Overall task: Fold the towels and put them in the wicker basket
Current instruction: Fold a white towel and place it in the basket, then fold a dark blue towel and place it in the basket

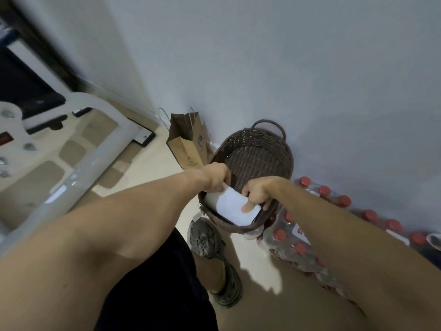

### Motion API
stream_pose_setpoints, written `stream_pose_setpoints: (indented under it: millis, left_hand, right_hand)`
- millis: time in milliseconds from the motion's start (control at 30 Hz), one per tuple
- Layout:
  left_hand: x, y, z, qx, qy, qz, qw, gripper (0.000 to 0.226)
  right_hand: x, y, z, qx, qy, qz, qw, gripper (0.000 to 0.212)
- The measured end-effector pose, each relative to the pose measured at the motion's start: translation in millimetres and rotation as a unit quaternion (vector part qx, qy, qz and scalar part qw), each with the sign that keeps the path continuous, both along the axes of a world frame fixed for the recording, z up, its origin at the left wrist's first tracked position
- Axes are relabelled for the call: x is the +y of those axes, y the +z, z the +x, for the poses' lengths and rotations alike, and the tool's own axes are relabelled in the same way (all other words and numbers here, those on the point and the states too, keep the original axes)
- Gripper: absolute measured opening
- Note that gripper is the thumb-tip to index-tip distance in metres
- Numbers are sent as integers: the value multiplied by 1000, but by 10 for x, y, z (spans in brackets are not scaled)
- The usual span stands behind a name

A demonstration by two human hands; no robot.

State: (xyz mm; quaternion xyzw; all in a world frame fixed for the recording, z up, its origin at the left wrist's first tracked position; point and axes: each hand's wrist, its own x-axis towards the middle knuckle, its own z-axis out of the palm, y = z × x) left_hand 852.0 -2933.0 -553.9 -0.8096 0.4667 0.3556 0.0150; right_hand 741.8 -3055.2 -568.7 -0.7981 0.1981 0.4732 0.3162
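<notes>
A pale wall fills the far and upper part of the view, meeting a cream floor that runs down the middle. At the left stands a white framed structure with rounded rails and beige padded panels; it is blurred and I cannot tell what it is.

Against the wall, right of centre, sits the dark brown wicker basket, oval, with a loop handle at its far end. Its far part shows bare weave. Along the wall to the right of the basket lie shrink-wrapped packs of bottles with red caps, and the nearest pack is just beside the basket's near right edge. Left of the basket, a brown paper bag with cord handles stands upright in the corner by the wall.

Both bare forearms reach in from the near edge. A dark trouser leg and a grey shoe are planted on the floor just near of the basket.

The folded white towel lies inside the basket at its near end, tilted against the near wall. The left hand grips the towel's far left corner, fingers curled over it. The right hand holds the towel's right edge, thumb pressed on its upper face and fingers wrapped behind.
</notes>
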Motion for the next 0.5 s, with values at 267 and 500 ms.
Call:
stream_pose_setpoints:
  millis: [267, 500]
  left_hand:
    - [-47, 0, 9, -64, -69, -41, 995, 29]
    - [8, 30, 30, -11, -60, -7, 998, 18]
  right_hand:
    - [-23, 17, -84, -197, 34, -41, 979, 47]
    - [6, -56, -162, -250, 30, -86, 964, 40]
